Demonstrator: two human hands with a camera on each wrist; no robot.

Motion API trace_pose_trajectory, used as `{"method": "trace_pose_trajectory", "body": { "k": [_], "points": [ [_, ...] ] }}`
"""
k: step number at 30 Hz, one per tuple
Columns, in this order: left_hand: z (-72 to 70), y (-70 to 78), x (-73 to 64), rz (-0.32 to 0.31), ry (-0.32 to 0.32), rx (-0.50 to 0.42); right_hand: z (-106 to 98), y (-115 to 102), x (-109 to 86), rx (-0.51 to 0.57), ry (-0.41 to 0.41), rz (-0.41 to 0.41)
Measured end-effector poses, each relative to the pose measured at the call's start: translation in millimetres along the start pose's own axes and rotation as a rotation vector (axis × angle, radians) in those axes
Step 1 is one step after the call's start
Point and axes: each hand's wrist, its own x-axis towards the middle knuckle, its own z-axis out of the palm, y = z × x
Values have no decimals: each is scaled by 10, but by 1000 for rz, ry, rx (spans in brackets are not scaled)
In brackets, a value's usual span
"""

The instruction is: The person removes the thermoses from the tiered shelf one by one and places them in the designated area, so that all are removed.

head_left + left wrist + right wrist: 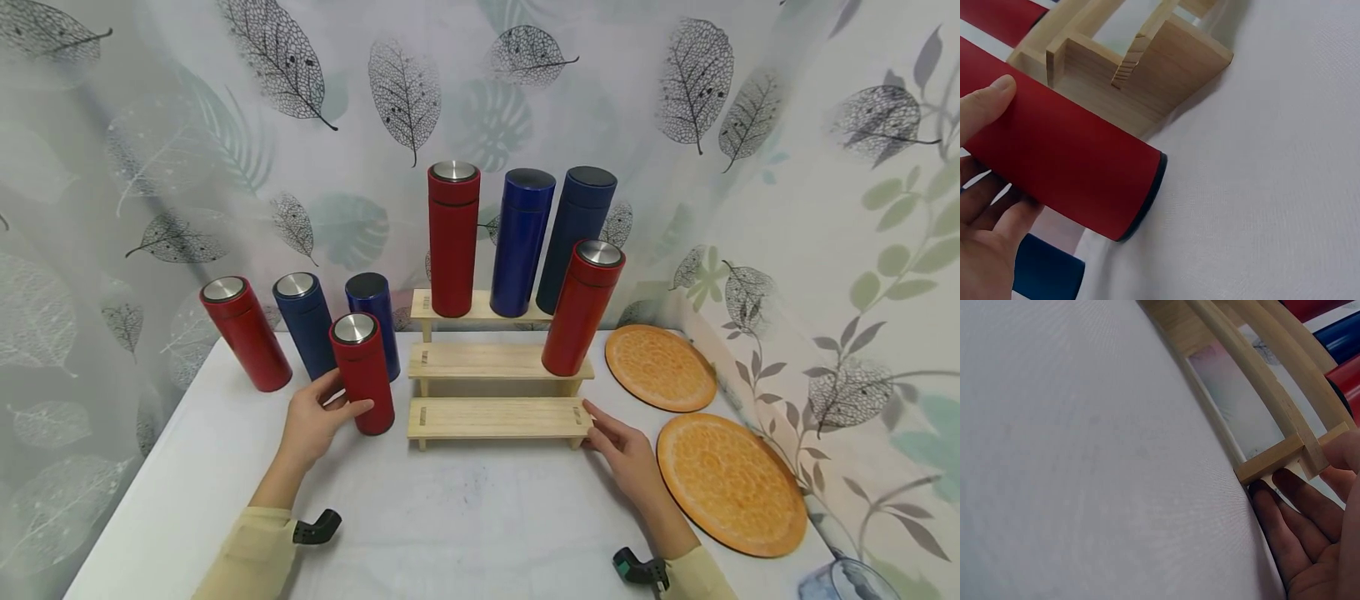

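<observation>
My left hand (315,417) grips a red thermos flask (365,379) with a silver lid, just left of the wooden three-step stand (498,417). In the left wrist view the thumb (988,106) lies across one side of the flask and the fingers (1007,212) are round the other. At the right end of the stand's lowest step, my right hand (622,454) holds the board by its end, with fingers (1304,512) against the leg. A red flask (453,242) and two blue flasks (522,242) (577,233) occupy the top step; another red flask (583,308) is on the middle step's right end.
Behind my left hand stand a red flask (246,333), a blue flask (303,321) and a darker-lidded blue flask (378,312). Two round orange-brown mats (660,367) (731,483) lie on the right. A glass (847,581) is at the lower right corner; a patterned curtain (465,92) hangs behind.
</observation>
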Motion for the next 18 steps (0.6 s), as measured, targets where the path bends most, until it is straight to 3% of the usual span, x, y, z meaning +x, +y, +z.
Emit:
{"method": "trace_pose_trajectory", "body": {
  "k": [18],
  "points": [
    [41,-51,-8,29,-1,-1,0,-19,-8,2,-2,-2]
  ]
}}
